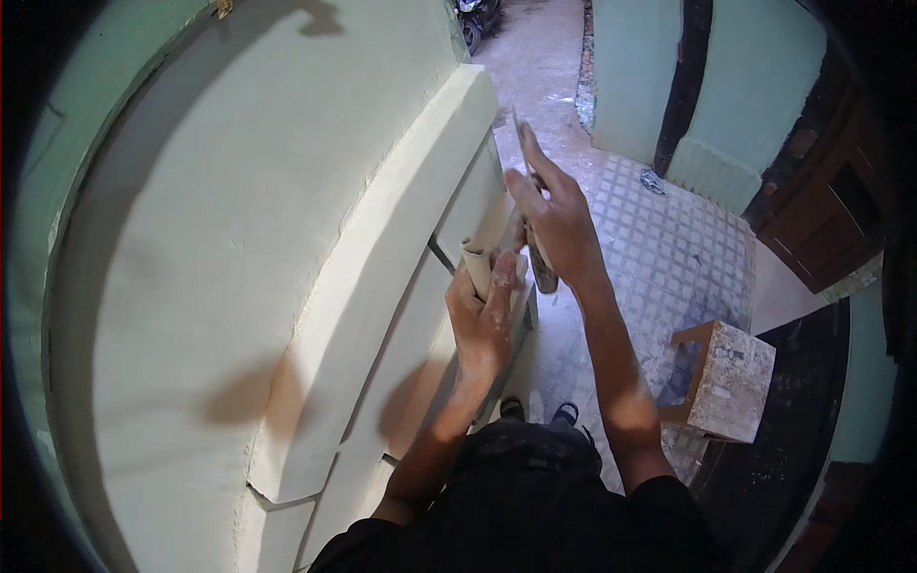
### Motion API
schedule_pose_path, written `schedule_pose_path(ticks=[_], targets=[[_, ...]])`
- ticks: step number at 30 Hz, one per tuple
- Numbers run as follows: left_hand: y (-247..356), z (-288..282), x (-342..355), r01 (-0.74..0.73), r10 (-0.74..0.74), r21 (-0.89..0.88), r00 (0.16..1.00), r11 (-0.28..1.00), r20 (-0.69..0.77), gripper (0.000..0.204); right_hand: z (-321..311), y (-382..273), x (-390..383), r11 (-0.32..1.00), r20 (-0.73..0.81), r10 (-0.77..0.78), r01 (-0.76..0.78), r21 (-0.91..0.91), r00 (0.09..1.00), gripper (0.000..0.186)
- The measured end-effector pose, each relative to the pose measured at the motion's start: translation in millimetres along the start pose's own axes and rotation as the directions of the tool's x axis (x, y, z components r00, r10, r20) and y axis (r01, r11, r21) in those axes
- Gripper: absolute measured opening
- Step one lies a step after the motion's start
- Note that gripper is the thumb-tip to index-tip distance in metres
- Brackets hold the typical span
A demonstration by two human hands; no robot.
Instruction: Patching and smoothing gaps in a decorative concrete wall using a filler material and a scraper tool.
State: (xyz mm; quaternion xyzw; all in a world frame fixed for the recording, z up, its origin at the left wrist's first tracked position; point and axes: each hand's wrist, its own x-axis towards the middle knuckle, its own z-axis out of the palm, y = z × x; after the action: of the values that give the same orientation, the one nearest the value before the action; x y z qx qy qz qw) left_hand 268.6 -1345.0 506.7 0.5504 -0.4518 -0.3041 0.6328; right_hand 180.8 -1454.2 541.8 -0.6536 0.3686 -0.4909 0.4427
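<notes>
My left hand (482, 320), dusted with white powder, is closed around a rolled beige sheet (475, 267) that looks like sandpaper. The open end of the roll shows above its fingers. A little higher and to the right, my right hand (559, 215) grips what looks like a putty knife (543, 272). Its brown handle points down below the palm, and its thin blade stands upward, nearly edge-on and slightly blurred. Both hands are close together in front of a pale moulded ledge (411, 210) on the wall.
A smooth pale wall (220, 239) fills the left. At the right, a spattered stool (731, 382) stands on the patterned tile floor (659, 258). Farther back are a brown wooden door (831, 210) and part of a motorbike (475, 19). My sandals (564, 413) show below.
</notes>
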Motion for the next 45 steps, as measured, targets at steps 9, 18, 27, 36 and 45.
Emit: schedule_pose_path(ticks=[9,18,27,36,45], targets=[[23,9,17,-0.248,0.252,-0.214,0.968,0.945,-0.006,0.05,23,-12,42,0.976,0.043,-0.129,0.135,-0.171,0.991,0.06],[19,-1,32,-0.389,0.389,-0.009,0.921,0.921,0.008,0.05,43,-20,38,0.994,-0.043,-0.027,0.022,-0.11,0.999,0.055],[29,7,44,-0.437,0.438,0.066,0.899,0.897,-0.002,0.048,29,-22,64,0.909,0.033,-0.265,0.261,-0.326,0.964,0.034],[25,3,28,-0.479,0.487,0.11,0.872,0.871,-0.051,0.044,53,-17,38,0.994,-0.165,-0.065,0.049,-0.101,0.984,0.047],[26,1,37,-0.498,0.521,0.261,0.853,0.827,-0.021,0.043,47,-21,68,0.997,-0.058,0.019,-0.023,-0.068,0.998,0.048]])
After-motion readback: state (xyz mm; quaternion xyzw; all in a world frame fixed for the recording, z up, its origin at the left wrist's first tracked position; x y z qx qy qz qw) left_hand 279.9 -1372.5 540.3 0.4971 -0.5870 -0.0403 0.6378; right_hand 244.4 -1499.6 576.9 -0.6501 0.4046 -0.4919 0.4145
